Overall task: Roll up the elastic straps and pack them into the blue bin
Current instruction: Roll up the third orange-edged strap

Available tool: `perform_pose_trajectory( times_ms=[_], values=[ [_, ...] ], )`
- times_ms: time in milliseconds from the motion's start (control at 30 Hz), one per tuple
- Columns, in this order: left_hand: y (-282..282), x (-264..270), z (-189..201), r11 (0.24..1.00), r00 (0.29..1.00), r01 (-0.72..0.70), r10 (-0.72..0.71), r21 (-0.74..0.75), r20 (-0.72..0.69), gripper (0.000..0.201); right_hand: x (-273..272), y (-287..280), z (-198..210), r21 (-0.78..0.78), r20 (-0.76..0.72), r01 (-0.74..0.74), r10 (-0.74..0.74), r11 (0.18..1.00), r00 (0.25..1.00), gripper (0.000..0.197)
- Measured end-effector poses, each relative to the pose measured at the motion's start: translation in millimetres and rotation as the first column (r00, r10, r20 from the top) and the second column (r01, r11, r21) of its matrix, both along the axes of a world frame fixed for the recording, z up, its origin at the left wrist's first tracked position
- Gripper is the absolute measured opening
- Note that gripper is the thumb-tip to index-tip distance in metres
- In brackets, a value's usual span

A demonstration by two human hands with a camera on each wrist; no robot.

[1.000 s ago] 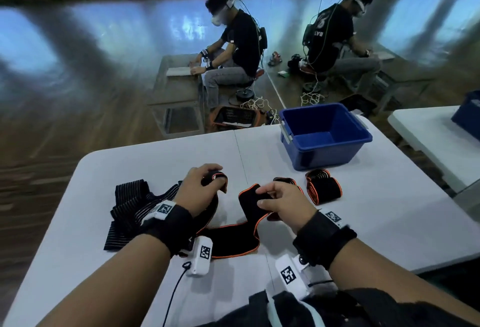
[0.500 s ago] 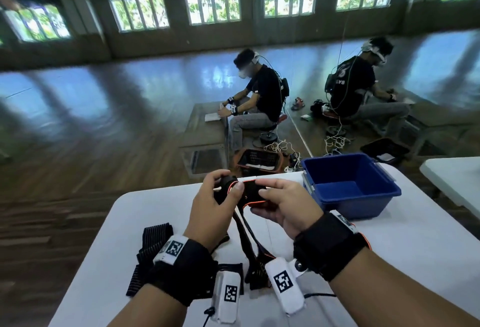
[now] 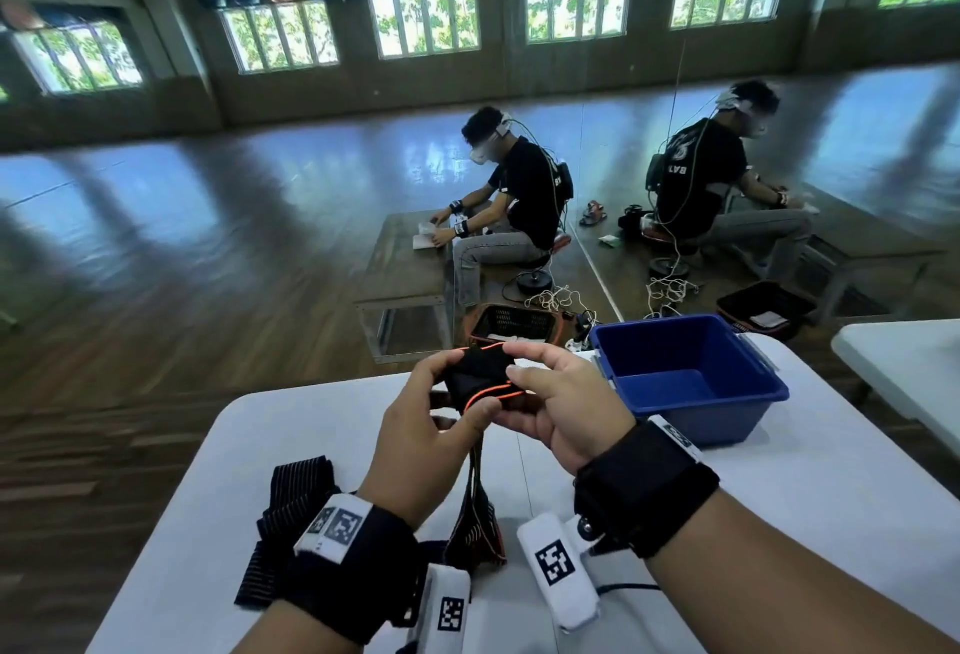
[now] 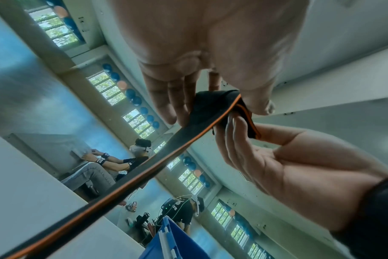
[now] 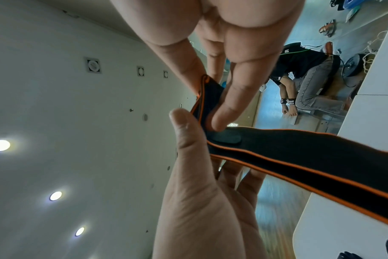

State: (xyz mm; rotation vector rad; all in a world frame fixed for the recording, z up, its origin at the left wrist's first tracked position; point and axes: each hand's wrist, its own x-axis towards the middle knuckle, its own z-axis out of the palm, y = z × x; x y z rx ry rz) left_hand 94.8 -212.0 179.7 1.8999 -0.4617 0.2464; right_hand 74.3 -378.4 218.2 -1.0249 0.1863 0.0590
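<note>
A black elastic strap with orange edging (image 3: 477, 373) is held up above the white table (image 3: 810, 497), its top end folded over into a small wad. My left hand (image 3: 426, 424) pinches the wad from the left, thumb on the orange edge. From the right, my right hand (image 3: 556, 393) pinches the same wad. The strap's tail (image 3: 475, 513) hangs down to the table between my wrists. The left wrist view shows the strap (image 4: 213, 105) between thumb and fingers. In the right wrist view it (image 5: 299, 154) runs off to the right. The blue bin (image 3: 685, 378) stands empty, right of my hands.
A heap of black striped straps (image 3: 291, 502) lies on the table under my left wrist. A second white table (image 3: 904, 367) stands at the right. Beyond the table edge are a wooden floor, a basket (image 3: 514, 323) and a seated person (image 3: 514, 216) before a mirror wall.
Both hands have lifted the orange-edged strap off the table to chest height and folded its end over. The head view has tilted up, so the rolled straps by the bin are out of sight.
</note>
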Motion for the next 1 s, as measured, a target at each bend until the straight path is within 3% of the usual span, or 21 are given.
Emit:
perform_pose_trajectory(
  times_ms=[100, 200, 433, 533, 633, 733, 867, 1000],
  values=[
    [-4.1, -1.0, -4.7, 0.989, 0.99, 0.042, -0.06, 0.138, 0.129, 0.056, 1.7, -1.7, 3.3, 0.019, 0.012, -0.016, 0.015, 1.0, 1.0, 0.027],
    [-8.2, -0.9, -10.6, 0.961, 0.985, 0.021, -0.067, 0.277, 0.158, 0.069, 1.6, -5.6, 5.8, -0.031, 0.045, -0.036, 0.037, 0.999, 0.998, 0.031],
    [-9.4, -10.0, -2.9, 0.954, 0.986, 0.031, -0.078, 0.298, 0.148, 0.066, -2.8, -11.2, 12.4, -0.267, 0.1, -0.051, 0.08, 0.962, 0.992, 0.03],
    [-10.3, -13.6, 0.4, 0.971, 0.983, 0.076, -0.111, 0.225, 0.149, 0.062, -3.8, -13.4, 17.0, -0.376, 0.116, -0.055, 0.106, 0.925, 0.988, 0.029],
    [-6.5, -14.3, 1.4, 0.994, 0.99, 0.093, -0.098, 0.049, 0.104, 0.048, -3.0, -18.7, 20.2, -0.451, 0.133, -0.018, 0.087, 0.892, 0.987, 0.028],
    [-4.9, -13.7, 4.5, 0.987, 0.997, 0.078, -0.075, -0.144, 0.023, 0.036, -2.9, -20.7, 21.2, -0.424, 0.155, 0.018, 0.053, 0.906, 0.987, 0.023],
    [-13.6, -17.5, 12.2, 0.964, 0.997, 0.079, -0.082, -0.253, -0.003, 0.03, -6.7, -12.6, 17.9, -0.35, 0.223, 0.15, -0.073, 0.925, 0.972, 0.02],
    [-22.5, -18.7, 16.8, 0.917, 0.997, 0.001, -0.033, -0.399, -0.073, 0.03, -17.2, -1.4, 6.5, -0.382, 0.254, 0.26, -0.17, 0.887, 0.952, 0.031]
  ],
)
